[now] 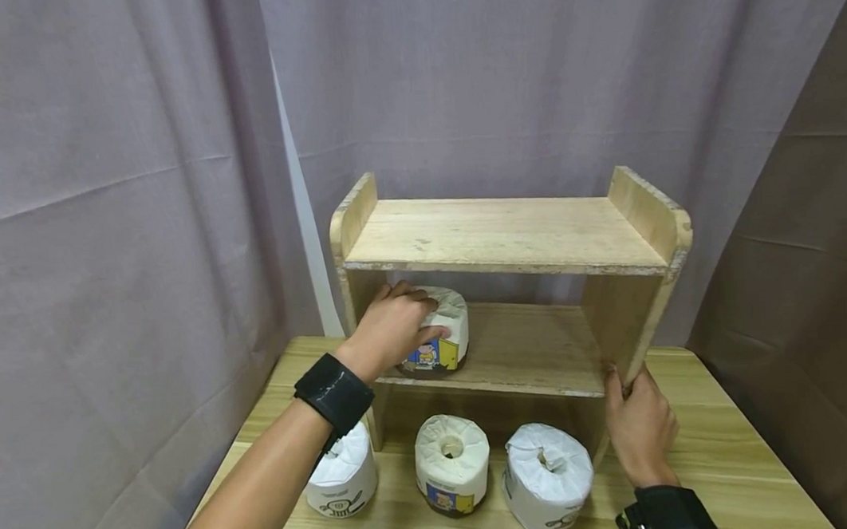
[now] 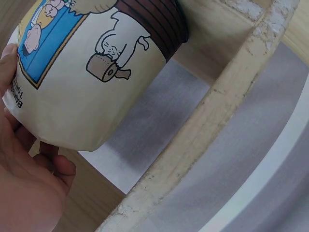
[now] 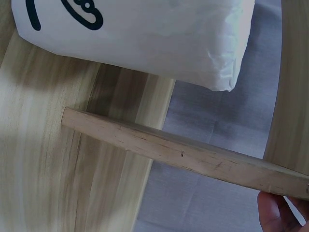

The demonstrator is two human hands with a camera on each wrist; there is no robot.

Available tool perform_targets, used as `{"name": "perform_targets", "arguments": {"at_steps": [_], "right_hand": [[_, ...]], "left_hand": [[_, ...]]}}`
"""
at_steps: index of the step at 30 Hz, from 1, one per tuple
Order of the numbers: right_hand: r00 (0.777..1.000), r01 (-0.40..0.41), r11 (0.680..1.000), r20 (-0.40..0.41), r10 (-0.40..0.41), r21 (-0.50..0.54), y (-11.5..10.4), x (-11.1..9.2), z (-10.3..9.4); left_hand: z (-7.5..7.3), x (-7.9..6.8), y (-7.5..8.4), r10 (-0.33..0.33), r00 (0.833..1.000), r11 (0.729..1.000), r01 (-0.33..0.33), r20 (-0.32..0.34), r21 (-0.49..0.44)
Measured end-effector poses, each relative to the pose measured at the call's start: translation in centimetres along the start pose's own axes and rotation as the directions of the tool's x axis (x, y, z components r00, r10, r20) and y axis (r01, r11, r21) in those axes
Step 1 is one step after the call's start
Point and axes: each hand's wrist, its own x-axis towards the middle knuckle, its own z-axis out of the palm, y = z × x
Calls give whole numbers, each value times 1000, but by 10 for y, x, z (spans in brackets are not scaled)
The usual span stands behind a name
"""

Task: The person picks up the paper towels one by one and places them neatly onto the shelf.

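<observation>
Head view: from my distant seat I look down on a wooden shelf unit [image 1: 501, 230] standing on a wood-grain table [image 1: 720, 433], with grey curtains [image 1: 486, 93] behind. The left hand [image 1: 392, 326] grips a wrapped paper roll [image 1: 457, 319] at the left end of the middle shelf [image 1: 524, 343]; its fingers curl over the top rim and its thumb presses the printed side, so they are clamped on the roll. Whether a fingertip dips into the core, or whether the base sits fully on the board, I cannot tell. The right hand [image 1: 643, 425] pinches the front edge of the right side panel [image 1: 616, 318], thumb on the inner side, fingers around the outer. Lower down, on the table, stand a left roll [image 1: 348, 480] partly hidden by the left forearm [image 1: 255, 481], a cream middle roll [image 1: 452, 475] and a white right roll [image 1: 550, 489]. As I judge it, a light, even hold suits the paper roll, since a hard squeeze could crumple its wrapper. I would want it upright, flat on its base and back from the front edge, with knuckle room beside the left side panel [image 1: 363, 288]. The right hand's brace matters too: a nudge could shift the unit.
</observation>
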Motion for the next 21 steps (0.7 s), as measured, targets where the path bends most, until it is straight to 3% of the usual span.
{"name": "perform_targets", "arguments": {"at_steps": [9,14,21], "right_hand": [[1000,18,1000,1,-18,-1,2,-1,1],[1000,14,1000,-27,-14,8,3,0,2],[1000,18,1000,-5,-18,-4,1,0,4]], "left_hand": [[2,-2,-1,10,1000,999,-10,-24,-31],[1,-3,0,28,999,1000,-28,-42,14],[6,-10,0,-28,997,999,30,-77,21]]}}
